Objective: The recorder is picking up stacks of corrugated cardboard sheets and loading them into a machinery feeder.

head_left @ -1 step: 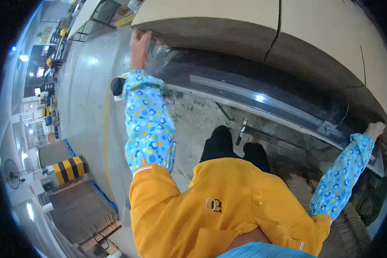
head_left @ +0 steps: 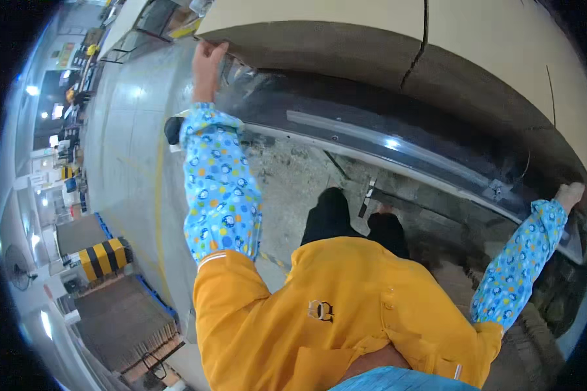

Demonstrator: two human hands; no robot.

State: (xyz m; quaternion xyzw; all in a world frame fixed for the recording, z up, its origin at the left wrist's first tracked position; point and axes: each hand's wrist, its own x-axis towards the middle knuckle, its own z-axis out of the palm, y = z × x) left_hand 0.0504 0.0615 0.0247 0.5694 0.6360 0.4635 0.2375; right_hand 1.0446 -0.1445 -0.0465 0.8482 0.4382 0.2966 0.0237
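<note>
Factory floor (head_left: 125,130), painted yellow line (head_left: 158,208), hazard-striped block (head_left: 104,258)

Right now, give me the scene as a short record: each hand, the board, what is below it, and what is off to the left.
Left hand: pinching the board's left corner
Right hand: curled at the board's right end; exact grip unclear
Board: large, pale-topped, with dark slits, spanning between the hands
Below board: dark surface with a shiny metal strip
Sleeves: blue patterned sleeve covers on both forearms
Off to the left: yellow-and-black striped block, brown stack, fan
</note>
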